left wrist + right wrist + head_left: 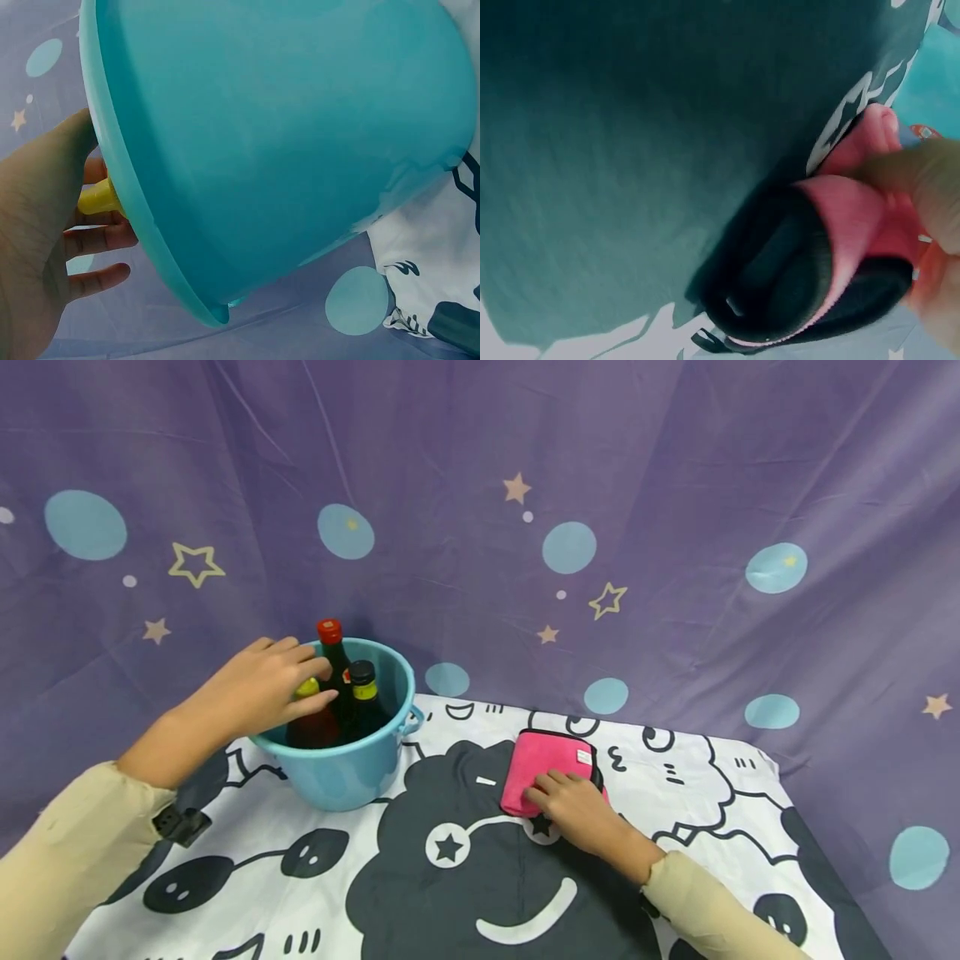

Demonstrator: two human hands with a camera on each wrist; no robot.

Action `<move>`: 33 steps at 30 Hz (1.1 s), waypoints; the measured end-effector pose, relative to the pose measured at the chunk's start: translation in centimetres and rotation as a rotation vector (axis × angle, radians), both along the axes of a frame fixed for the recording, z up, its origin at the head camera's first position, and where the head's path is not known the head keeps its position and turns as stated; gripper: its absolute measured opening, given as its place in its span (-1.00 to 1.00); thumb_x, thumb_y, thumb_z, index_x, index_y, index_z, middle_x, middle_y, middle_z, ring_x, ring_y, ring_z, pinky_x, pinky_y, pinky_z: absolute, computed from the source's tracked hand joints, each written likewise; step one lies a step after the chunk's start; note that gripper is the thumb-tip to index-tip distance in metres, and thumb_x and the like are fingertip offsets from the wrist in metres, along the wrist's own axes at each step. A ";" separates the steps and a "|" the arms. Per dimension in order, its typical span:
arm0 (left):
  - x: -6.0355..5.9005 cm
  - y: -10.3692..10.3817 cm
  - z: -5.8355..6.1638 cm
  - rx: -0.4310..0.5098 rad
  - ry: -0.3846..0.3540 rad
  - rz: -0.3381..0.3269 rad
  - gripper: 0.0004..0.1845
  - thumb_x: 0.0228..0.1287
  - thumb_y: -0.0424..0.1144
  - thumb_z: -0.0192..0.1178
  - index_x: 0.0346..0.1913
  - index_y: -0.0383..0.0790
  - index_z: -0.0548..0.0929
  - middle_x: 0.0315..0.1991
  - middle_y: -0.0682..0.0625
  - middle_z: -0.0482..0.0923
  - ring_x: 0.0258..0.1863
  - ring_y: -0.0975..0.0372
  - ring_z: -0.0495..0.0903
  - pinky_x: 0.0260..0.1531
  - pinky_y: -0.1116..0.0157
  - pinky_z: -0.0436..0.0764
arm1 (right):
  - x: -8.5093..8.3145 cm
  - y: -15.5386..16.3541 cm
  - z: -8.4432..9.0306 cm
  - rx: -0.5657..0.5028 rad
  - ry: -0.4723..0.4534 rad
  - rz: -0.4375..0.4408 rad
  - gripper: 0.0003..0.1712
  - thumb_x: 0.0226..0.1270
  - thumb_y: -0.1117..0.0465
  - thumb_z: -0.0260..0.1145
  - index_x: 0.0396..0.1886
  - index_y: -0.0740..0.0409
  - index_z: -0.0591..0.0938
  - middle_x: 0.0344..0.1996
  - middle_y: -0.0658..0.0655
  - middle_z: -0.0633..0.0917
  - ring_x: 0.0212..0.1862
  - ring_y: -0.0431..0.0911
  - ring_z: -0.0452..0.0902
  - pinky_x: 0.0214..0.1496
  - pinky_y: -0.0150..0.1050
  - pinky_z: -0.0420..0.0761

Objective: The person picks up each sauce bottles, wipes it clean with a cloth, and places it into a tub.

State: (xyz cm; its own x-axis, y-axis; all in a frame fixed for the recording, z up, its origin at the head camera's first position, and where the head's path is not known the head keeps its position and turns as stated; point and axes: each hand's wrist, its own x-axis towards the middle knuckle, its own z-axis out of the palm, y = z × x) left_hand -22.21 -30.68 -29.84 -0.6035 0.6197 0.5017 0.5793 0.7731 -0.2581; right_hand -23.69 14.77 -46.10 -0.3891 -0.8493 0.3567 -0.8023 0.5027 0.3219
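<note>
My left hand (273,685) reaches over the light blue bucket (341,777), thumb and fingers spread around the yellow cap (307,687) of a bottle inside. In the left wrist view, that yellow cap (101,198) shows between the fingers, which look fairly straight. Beside it in the bucket stand a red-capped bottle (332,643) and a black-capped bottle (364,693). My right hand (573,806) grips the near side of a pink cloth item (546,756) with black edging and a white label. In the right wrist view, the pink item (851,217) shows dark, black-edged openings.
A black and white cartoon-print cloth (442,902) covers the table. Directly behind it hangs a purple curtain (450,460) with stars and blue dots. The bucket's side handle lug (412,720) sticks out to the right.
</note>
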 end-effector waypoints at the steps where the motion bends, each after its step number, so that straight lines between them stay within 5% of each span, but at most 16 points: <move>1: 0.0 0.1 0.1 0.001 0.002 0.002 -0.73 0.07 -0.09 0.48 -0.28 -0.19 0.72 -0.41 -0.04 0.60 -0.41 0.08 0.52 -0.40 0.03 0.56 | -0.1 0.1 0.2 -0.001 0.015 0.005 -0.69 0.10 0.28 0.56 -0.13 0.02 0.73 -0.28 0.01 0.68 -0.26 -0.13 0.56 -0.26 -0.26 0.65; 6: 0.5 0.6 0.9 0.017 0.021 0.017 -0.72 0.09 -0.09 0.46 -0.25 -0.21 0.73 -0.39 -0.07 0.61 -0.39 0.05 0.54 -0.37 0.01 0.57 | -0.2 0.7 1.1 -0.009 0.043 0.035 -0.76 0.10 0.35 0.52 -0.24 -0.01 0.76 -0.34 -0.03 0.66 -0.28 -0.13 0.50 -0.28 -0.26 0.55; 17: 1.4 3.8 2.8 0.094 0.025 -0.018 -0.70 0.12 -0.08 0.46 -0.18 -0.19 0.72 -0.32 -0.06 0.58 -0.37 0.08 0.46 -0.38 0.07 0.51 | 0.6 1.9 -0.1 -0.060 -0.118 0.029 -0.72 0.10 0.34 0.53 -0.17 0.03 0.74 -0.30 -0.02 0.68 -0.29 -0.15 0.56 -0.26 -0.24 0.63; 28: 1.5 4.7 1.6 0.148 -0.041 0.014 -0.69 0.16 -0.09 0.46 -0.13 -0.20 0.72 -0.26 -0.08 0.62 -0.24 0.03 0.55 -0.25 -0.02 0.55 | 0.8 1.3 0.4 -0.072 -0.177 0.029 -0.76 0.12 0.12 0.58 -0.20 0.00 0.76 -0.36 -0.06 0.66 -0.32 -0.21 0.57 -0.27 -0.28 0.62; 33: 1.7 6.0 1.7 0.198 0.010 -0.038 -0.68 0.21 -0.11 0.40 -0.07 -0.25 0.71 -0.21 -0.12 0.63 -0.24 0.00 0.57 -0.27 0.00 0.57 | 0.4 1.0 1.3 -0.114 -0.205 0.002 -0.78 0.20 0.11 0.54 -0.18 0.04 0.78 -0.35 -0.04 0.70 -0.35 -0.21 0.61 -0.28 -0.29 0.65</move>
